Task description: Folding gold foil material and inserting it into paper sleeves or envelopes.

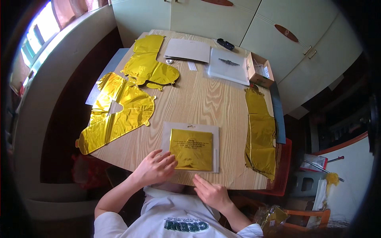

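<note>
A folded gold foil balloon [192,152] with dark print lies on a pale backing card [216,131] with a hanging slot, close to the table's front edge. My left hand [156,166] is at the card's lower left side, fingers loosely bent and apart, fingertips by the foil's left edge. Whether they touch it I cannot tell. Below the card's lower edge, my right hand [211,193] rests at the table edge, its fingers stretched out, holding nothing.
Flat gold foil balloons lie at the left front [133,103], left back [145,65] and right edge [260,131] of the wooden table [198,99]. Farther back are grey-white card sheets [186,49], a tape roll [169,61], white strips [192,65], clear bags [226,73], a wooden box [258,71] and a black object [225,44].
</note>
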A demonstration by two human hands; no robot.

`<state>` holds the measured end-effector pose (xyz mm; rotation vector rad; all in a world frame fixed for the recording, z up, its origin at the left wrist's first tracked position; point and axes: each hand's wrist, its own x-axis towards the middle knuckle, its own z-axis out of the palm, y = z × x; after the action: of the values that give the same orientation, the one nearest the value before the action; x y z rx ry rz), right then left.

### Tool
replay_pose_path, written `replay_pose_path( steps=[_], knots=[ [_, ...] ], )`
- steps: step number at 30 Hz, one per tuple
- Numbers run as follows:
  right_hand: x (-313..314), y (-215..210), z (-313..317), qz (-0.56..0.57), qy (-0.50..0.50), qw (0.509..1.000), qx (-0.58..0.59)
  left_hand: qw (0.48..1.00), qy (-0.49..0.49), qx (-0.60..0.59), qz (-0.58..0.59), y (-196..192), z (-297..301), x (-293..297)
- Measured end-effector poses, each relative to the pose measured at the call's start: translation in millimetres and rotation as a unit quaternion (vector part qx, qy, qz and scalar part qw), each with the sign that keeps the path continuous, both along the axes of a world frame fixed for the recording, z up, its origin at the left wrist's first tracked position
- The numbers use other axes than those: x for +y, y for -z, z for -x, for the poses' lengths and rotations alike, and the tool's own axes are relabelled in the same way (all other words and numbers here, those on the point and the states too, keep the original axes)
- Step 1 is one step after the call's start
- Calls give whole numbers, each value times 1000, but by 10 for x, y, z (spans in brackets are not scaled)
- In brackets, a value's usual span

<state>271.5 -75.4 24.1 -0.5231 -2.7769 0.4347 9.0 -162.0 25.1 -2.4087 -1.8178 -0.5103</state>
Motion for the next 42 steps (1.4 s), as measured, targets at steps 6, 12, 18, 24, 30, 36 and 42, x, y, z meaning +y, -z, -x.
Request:
replay_pose_path(
  steps=[6, 12, 18, 24, 30, 36, 42],
  knots=[
    [19, -134, -182, 3, -32, 998, 57, 996, 16, -5, 84, -123, -45, -309],
    [118, -40, -446, 110, -50, 988, 94, 988, 22, 7, 149, -116, -11, -434],
    [459, -139, -565, -12, 40, 998, 36, 988, 58, 13, 145, -28, -171, -475],
    [617, 58, -770, -66, 14, 998, -12, 996, 55, 13, 66, 160, -199, -460],
    [482, 57, -802, -87, 5, 996, -35, 998, 46, -8, 34, 154, -140, -445],
    [436, 79, -787, -91, 0, 995, -38, 999, 48, -18, -6, 211, -102, -432],
    [361, 192, -793, -108, 5, 994, 14, 997, 28, -66, -38, 276, -99, -433]
  ],
)
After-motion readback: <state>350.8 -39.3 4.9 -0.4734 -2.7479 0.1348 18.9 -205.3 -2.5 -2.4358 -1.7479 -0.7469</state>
